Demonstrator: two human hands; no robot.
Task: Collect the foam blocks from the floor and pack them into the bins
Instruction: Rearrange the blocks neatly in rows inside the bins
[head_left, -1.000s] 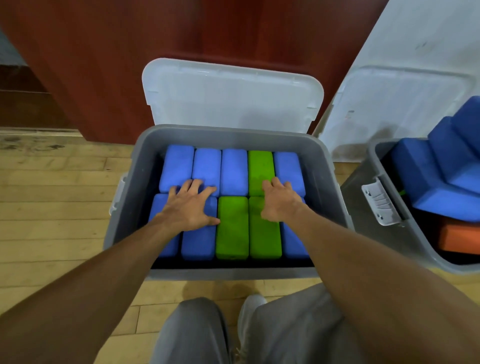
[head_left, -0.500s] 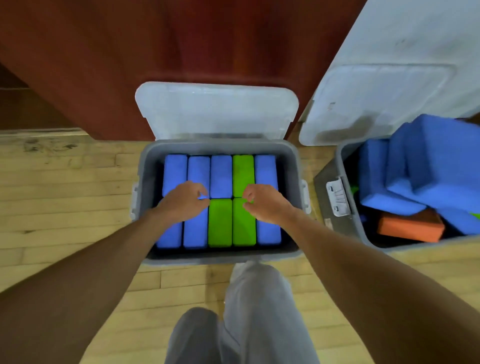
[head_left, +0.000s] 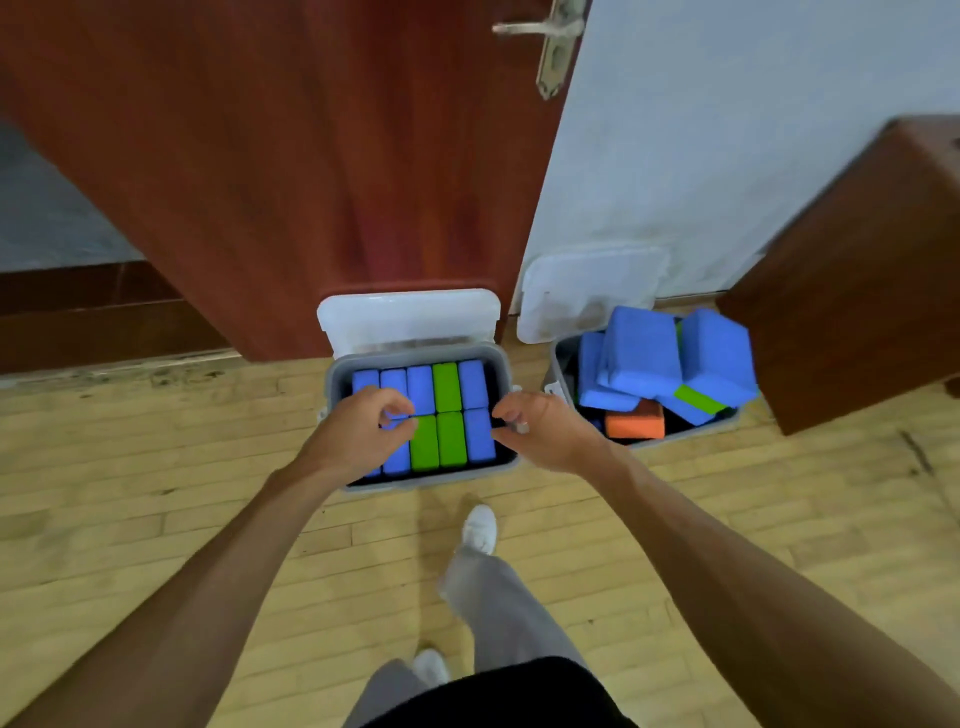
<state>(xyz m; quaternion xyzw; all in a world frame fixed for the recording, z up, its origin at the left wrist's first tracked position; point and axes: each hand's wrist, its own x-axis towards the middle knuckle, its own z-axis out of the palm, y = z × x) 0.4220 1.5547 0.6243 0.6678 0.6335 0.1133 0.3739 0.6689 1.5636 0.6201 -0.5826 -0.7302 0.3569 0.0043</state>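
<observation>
On the wooden floor, at the foot of the red-brown door, found the left bin with its clear lid tipped back against the door. Saw foam blocks packed flat inside in two rows of five: mostly blue, with one green block in the far row and a green pair side by side in the near row. Held the left hand over the near-left blocks, fingers loosely curled, grasping nothing. Held the right hand over that bin's right rim, fingers likewise loosely curled, with nothing in its grasp; could not tell whether touching the rim. Saw the right bin just right of the first, by the pale wall, its lid leaning on that wall. Found it heaped untidily with larger blue blocks tilted above the rim and an orange block lower down at the near side. Noted a brown cabinet at far right and a white shoe on the near floor.
</observation>
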